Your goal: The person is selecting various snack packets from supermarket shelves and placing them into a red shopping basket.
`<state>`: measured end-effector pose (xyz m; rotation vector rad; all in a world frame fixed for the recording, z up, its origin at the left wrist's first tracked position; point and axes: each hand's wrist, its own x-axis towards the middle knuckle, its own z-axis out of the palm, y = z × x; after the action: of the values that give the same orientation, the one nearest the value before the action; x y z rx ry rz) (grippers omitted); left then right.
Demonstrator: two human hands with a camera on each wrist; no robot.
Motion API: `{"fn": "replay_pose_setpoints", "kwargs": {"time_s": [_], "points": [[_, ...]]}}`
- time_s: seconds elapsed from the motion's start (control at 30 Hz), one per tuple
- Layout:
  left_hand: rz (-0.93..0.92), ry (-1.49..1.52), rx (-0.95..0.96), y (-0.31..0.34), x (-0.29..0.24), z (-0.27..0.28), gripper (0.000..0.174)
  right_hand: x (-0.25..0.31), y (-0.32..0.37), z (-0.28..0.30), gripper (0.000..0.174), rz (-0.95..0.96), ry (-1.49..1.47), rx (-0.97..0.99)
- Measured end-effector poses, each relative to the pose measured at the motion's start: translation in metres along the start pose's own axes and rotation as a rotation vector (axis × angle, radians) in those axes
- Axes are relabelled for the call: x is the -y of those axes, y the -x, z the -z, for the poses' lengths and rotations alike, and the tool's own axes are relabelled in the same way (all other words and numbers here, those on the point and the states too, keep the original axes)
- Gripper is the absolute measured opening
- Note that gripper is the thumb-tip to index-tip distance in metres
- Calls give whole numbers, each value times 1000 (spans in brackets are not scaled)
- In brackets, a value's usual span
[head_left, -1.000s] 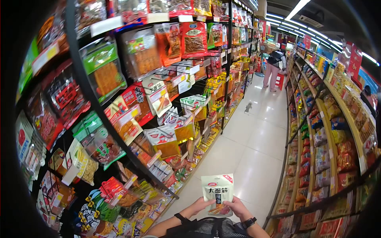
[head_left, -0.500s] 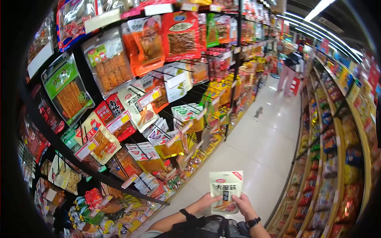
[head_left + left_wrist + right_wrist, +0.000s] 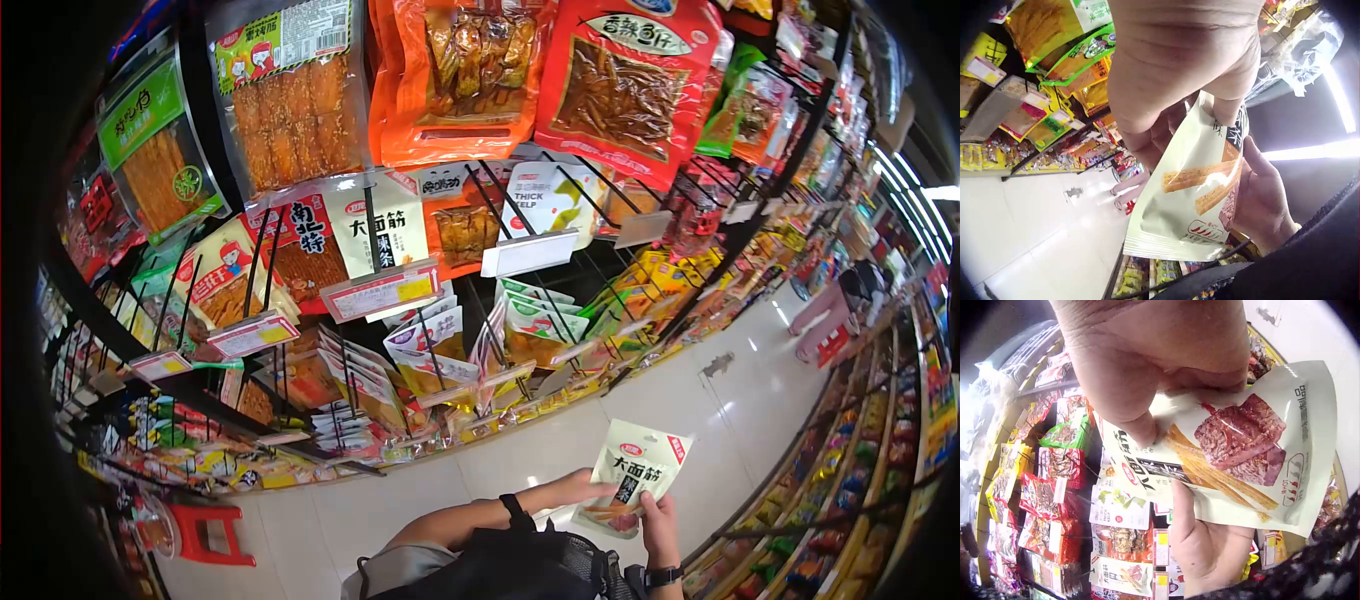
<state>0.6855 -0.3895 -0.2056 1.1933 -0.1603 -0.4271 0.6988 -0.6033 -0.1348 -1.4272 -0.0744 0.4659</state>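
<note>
Just in front of the hanging snack rack (image 3: 385,290), the pale snack packet (image 3: 636,480) is pinched by the left hand (image 3: 578,488) at one side and the right hand (image 3: 658,520) at its lower edge; it looks light, floppy and slick, best held by the sealed edges.

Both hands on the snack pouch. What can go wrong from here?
1. Left hand and right hand pinch the snack pouch; its glossy film may slip.
2. Crowded peg rack close by: an elbow could knock packs off.
3. Red stool on the floor, a possible trip.
</note>
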Motion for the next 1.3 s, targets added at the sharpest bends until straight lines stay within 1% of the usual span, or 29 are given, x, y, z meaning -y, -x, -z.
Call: {"fn": "replay_pose_setpoints", "kwargs": {"time_s": [0.1,0.13,0.17,0.2,0.3,0.37,0.4,0.47,0.5,0.53,0.57,0.73,0.83,0.9,1.03,1.07,1.1,1.17,1.27,1.3], "points": [[-16,10,-127,-2,-20,19,40,12,-43,-9,36,25,4,108],[-13,22,-172,3,-30,25,41,17,-55,-18,36,24,-43,134],[-8,35,-215,10,-40,27,42,13,-69,-18,35,-51,-113,171],[-51,70,-270,17,-52,27,42,18,-80,-25,35,-79,-131,225],[-56,66,-513,37,-55,35,43,25,-112,-49,34,-146,-162,386],[-55,180,-636,52,-61,33,44,29,-127,-62,35,-269,-161,450],[-45,245,-700,59,-63,30,44,32,-132,-68,35,-283,-152,508],[-31,204,-874,67,-64,26,42,38,-145,-80,35,-309,-130,616],[-51,203,-948,69,-68,19,42,39,-149,-82,34,-324,-114,662],[-53,229,-938,72,-75,16,41,45,-151,-85,34,-361,-134,684],[-46,245,-984,71,-75,14,42,50,-156,-89,34,-384,-153,715],[-151,245,-1111,67,-84,-8,46,57,-178,-93,33,-508,-285,870],[-159,247,-1190,64,-88,-22,46,56,-184,-93,33,-489,-272,965],[-182,218,-1251,62,-90,-32,46,50,-185,-97,32,-451,-268,979],[-237,126,-1399,70,-102,-41,42,54,-180,-124,30,-332,-263,1043],[-319,127,-1444,73,-105,-40,37,58,-178,-129,30,-284,-238,1073],[-395,37,-1465,76,-114,-39,38,61,-178,-136,30,-253,-216,1081],[-545,-135,-1499,85,-139,-38,47,67,-177,-149,30,-192,-165,1092],[-900,-258,-1594,97,-174,-18,68,78,-176,-178,30,-114,-119,1125],[-938,-284,-1584,103,-186,-13,69,84,-174,-189,31,-96,-127,1130]]}}
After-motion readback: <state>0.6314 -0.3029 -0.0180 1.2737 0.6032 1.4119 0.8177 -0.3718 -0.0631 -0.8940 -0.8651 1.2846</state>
